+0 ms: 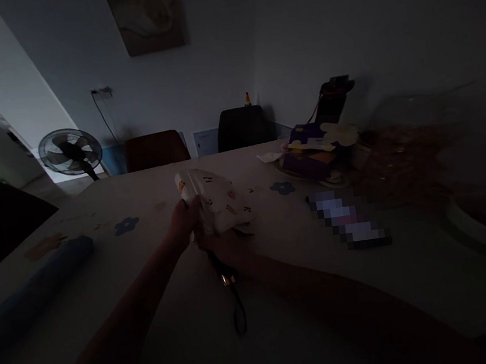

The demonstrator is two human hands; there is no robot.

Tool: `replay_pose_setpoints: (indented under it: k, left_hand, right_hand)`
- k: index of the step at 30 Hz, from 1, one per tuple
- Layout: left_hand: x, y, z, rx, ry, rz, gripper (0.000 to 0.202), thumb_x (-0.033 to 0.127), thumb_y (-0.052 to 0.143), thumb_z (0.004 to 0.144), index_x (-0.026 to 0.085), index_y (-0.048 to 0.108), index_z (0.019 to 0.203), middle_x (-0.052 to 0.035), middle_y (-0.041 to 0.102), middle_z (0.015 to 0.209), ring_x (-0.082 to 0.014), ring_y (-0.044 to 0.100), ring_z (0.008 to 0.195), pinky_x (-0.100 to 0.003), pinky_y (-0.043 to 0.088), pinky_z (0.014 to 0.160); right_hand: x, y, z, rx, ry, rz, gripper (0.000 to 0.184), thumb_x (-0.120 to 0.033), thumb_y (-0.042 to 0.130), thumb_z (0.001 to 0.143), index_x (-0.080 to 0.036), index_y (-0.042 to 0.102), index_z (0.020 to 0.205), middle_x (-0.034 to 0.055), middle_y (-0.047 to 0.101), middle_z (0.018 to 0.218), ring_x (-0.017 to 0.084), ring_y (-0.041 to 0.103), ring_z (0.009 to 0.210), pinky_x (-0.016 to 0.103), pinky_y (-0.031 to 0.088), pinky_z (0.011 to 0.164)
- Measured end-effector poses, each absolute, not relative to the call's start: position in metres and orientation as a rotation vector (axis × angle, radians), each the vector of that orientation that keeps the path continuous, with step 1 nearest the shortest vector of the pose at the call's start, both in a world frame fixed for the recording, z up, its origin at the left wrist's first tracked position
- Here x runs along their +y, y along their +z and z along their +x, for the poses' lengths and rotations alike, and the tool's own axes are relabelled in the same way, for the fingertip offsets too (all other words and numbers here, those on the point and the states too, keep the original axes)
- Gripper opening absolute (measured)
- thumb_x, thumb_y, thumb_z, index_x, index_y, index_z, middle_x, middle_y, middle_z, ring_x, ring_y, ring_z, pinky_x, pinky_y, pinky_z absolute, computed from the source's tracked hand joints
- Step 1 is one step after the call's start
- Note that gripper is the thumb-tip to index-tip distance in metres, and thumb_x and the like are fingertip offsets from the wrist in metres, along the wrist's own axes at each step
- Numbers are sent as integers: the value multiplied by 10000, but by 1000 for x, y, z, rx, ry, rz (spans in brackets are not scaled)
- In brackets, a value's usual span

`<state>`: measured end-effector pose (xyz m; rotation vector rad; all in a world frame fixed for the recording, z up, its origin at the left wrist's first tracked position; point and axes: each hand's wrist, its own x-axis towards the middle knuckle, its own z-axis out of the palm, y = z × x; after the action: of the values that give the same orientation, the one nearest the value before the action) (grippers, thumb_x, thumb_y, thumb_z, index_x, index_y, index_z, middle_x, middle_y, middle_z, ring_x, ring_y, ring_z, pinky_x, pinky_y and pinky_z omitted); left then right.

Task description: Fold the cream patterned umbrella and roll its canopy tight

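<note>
Worktop (277,237): dim, its near part lost to us in shadow
Bowl (457,214): cut off at our right border
White printed bundle (222,199): mid-worktop, lower end covered by our hands
Left hand (184,218): closed around its left side, some fingers hidden
Right hand (221,248): at its base; too dark, we cannot tell how closed
Strap (241,319): thin loop below, faint

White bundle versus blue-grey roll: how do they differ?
The white bundle has printed motifs; the blue-grey roll looks plain.
The bundle is in the left hand; the roll lies on the table, untouched.
The bundle looks bunched and wide; the roll is long and narrow.
</note>
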<state>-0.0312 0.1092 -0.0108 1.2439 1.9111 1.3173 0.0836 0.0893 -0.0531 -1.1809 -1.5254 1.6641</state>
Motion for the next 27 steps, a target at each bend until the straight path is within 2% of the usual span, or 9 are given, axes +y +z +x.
replay_pose_setpoints:
  k: [4, 8, 12, 17, 21, 24, 27]
  left_hand:
    - [112, -13, -37, 1505, 1482, 915, 343, 446, 597, 743, 110, 622, 806, -97, 649, 707, -190, 611, 637, -270, 483, 536]
    - [108, -9, -44, 1115, 1445, 793, 404, 442, 568, 764, 127, 630, 1009, -120, 692, 843, -246, 659, 801, -347, 551, 708]
    - [102, -2, -47, 1086, 1439, 864, 499, 498, 467, 792, 142, 605, 1114, -114, 696, 880, -283, 649, 903, -401, 543, 800]
    - [105, -2, -51, 1126, 1532, 864, 518, 470, 496, 769, 144, 574, 1164, -101, 697, 883, -287, 649, 900, -405, 541, 814]
    - [106, -5, -51, 1107, 1562, 786, 501, 432, 528, 758, 142, 570, 1164, -94, 698, 870, -279, 652, 887, -392, 546, 804]
    - [104, -4, -49, 1118, 1499, 766, 486, 444, 518, 765, 130, 590, 1129, -105, 697, 855, -288, 650, 895, -397, 547, 801]
    - [103, -5, -50, 1115, 1475, 802, 495, 487, 485, 780, 140, 598, 1115, -112, 696, 874, -288, 647, 909, -400, 545, 797]
  right_hand:
    - [88, -49, 85, -1625, 1628, -1243, 338, -442, 615, 725, -166, 559, 538, 9, 546, 470, 97, 504, 400, 199, 379, 375]
    - [84, -38, 90, -1727, 1706, -1213, 352, -417, 614, 718, -155, 561, 490, 15, 556, 451, 89, 504, 367, 185, 395, 356]
    - [80, -32, 90, -1630, 1913, -956, 286, -342, 602, 729, -169, 517, 518, -18, 522, 411, 92, 472, 318, 191, 393, 314]
    - [82, -33, 82, -1451, 1917, -943, 184, -310, 668, 696, -154, 574, 718, -15, 576, 495, 110, 538, 379, 187, 433, 337]
    - [85, -36, 82, -1396, 2030, -883, 277, -322, 662, 709, -147, 600, 915, 0, 638, 606, 120, 593, 437, 191, 467, 373]
    - [83, -38, 87, -1516, 2045, -875, 246, -388, 626, 739, -143, 618, 764, -17, 575, 490, 103, 528, 364, 194, 441, 342]
    - [77, -40, 88, -1597, 1932, -973, 330, -425, 624, 733, -160, 553, 551, -7, 534, 437, 97, 494, 337, 194, 410, 312]
